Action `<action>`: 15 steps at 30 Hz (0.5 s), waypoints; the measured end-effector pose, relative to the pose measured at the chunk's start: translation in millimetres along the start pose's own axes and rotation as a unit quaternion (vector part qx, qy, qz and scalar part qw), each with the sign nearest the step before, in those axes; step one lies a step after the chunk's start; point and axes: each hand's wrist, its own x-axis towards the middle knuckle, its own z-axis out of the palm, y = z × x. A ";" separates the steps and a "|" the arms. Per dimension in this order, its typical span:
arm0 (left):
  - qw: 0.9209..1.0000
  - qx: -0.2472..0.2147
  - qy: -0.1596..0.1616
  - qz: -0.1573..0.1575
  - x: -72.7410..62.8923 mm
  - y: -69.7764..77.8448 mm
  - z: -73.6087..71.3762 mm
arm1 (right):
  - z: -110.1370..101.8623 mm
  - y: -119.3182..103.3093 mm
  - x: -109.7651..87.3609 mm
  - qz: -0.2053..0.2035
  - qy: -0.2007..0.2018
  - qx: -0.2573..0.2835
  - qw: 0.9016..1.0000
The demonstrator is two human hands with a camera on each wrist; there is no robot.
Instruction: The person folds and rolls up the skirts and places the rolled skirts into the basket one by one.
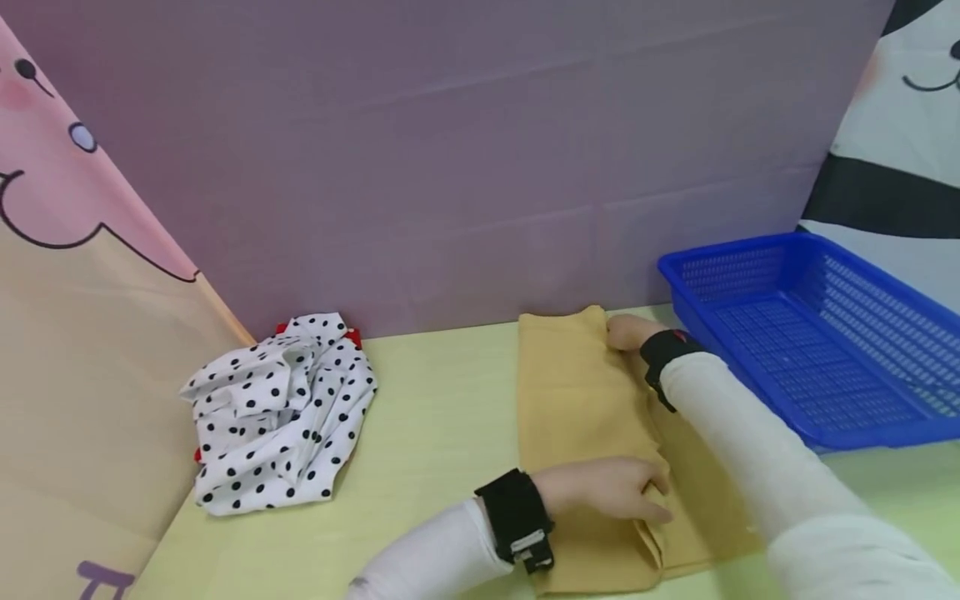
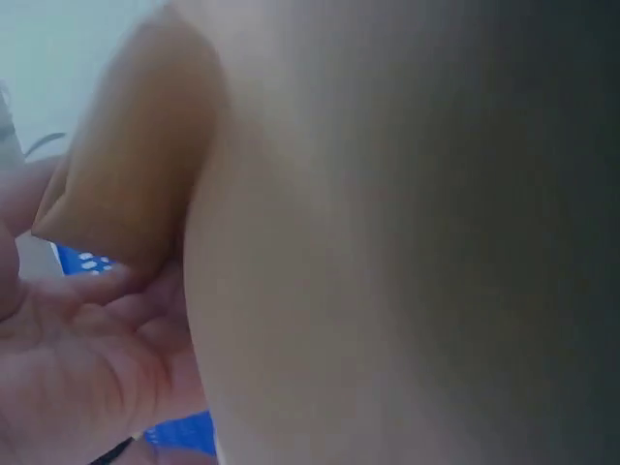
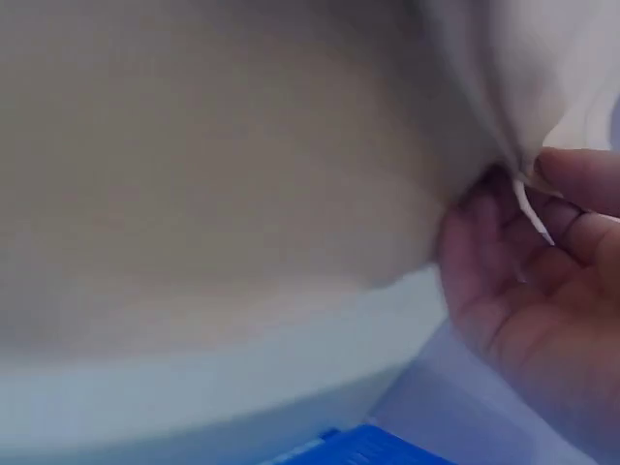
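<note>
A mustard-yellow cloth (image 1: 577, 392) lies on the table with its left part folded into layers and its right part flat. My left hand (image 1: 603, 487) pinches the folded edge near the front; in the left wrist view a fold of the cloth (image 2: 136, 145) sits between thumb and fingers (image 2: 87, 368). At the far end of the same edge, my right hand (image 1: 628, 332) grips the cloth's corner. Up close in the right wrist view, the thumb and curled fingers of that hand (image 3: 542, 300) hold the cloth's edge. Part of the flat right side is hidden under the right forearm.
To the right, a blue plastic basket (image 1: 795, 333) with mesh walls stands close beside the right arm. A crumpled white cloth with black dots (image 1: 288, 417) and bits of red lies at the left. Behind the pale green table (image 1: 435, 400) hangs a purple-grey curtain (image 1: 420, 167).
</note>
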 end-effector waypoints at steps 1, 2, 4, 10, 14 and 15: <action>1.000 -0.002 -0.004 0.003 -0.5 -3.0 1.1 | 0.9 -0.1 -1.2 0.004 -0.006 0.001 1.000; 1.000 -0.006 -0.007 0.004 -2.0 -6.2 1.9 | -0.5 -3.7 -4.2 0.012 -0.012 0.009 1.000; 1.000 -0.012 -0.012 0.009 -7.0 -13.5 3.7 | -14.1 -31.6 -25.3 0.025 -0.030 0.027 0.999; 0.999 -0.032 -0.031 0.011 -37.1 -31.6 -4.5 | -33.5 -83.4 -58.4 0.020 -0.046 0.059 0.997; 0.997 -0.068 0.013 0.016 -55.7 -29.5 -15.9 | -37.3 -92.4 -58.2 0.029 -0.061 0.131 0.989; 0.996 -0.083 0.039 0.016 -59.5 -26.6 -19.7 | -39.5 -93.5 -56.7 0.031 -0.063 0.156 0.985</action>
